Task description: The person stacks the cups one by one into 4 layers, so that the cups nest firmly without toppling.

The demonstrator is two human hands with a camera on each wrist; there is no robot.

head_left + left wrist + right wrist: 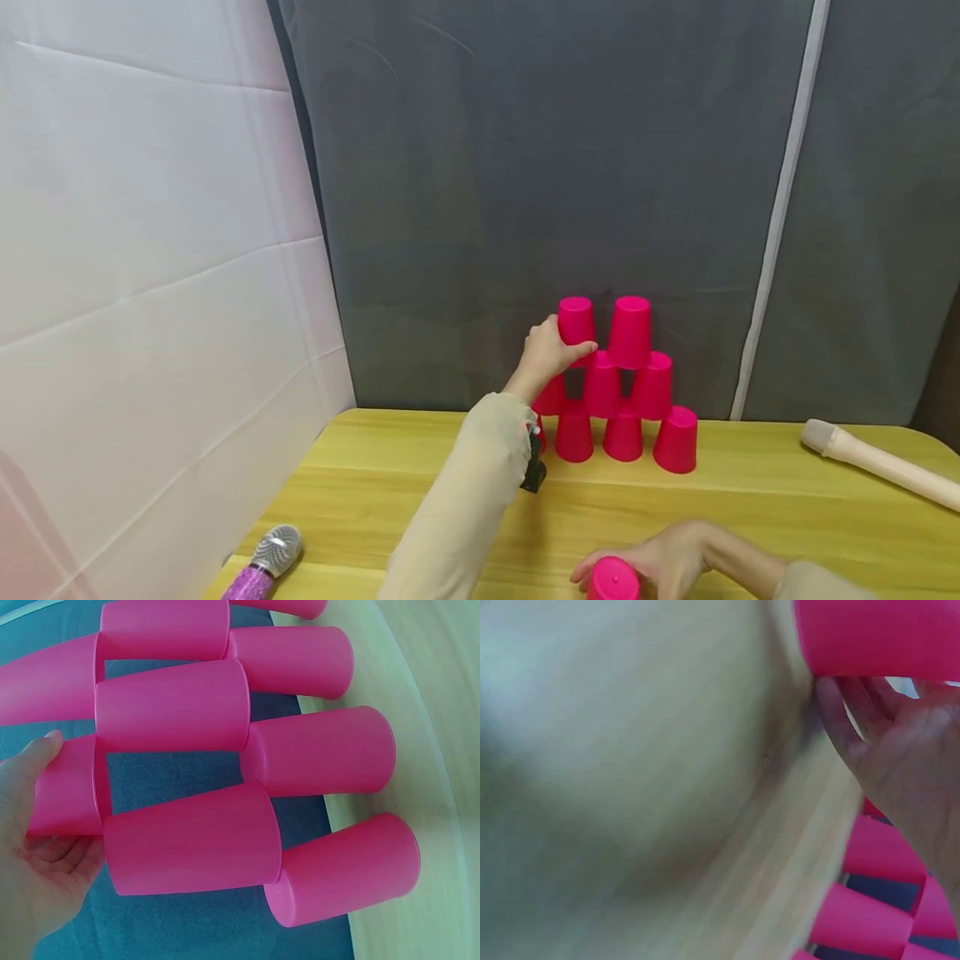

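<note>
Several upside-down pink cups form a pyramid [622,392] at the back of the yellow table [390,492]. My left hand [551,352] reaches up to the top tier and holds the left top cup [576,320], thumb on its side; beside it stands the right top cup [630,330]. In the left wrist view my left hand [34,855] wraps that cup [67,795], with the pyramid's other cups [187,840] beside it. Near the table's front edge my right hand [663,558] grips another upside-down pink cup [613,580]. The right wrist view shows fingers [900,742] round that cup [877,637].
A purple glitter microphone [264,562] lies at the front left. A cream recorder [877,463] lies at the right. A white panel [150,250] walls the left side and a grey curtain [525,183] hangs behind the table.
</note>
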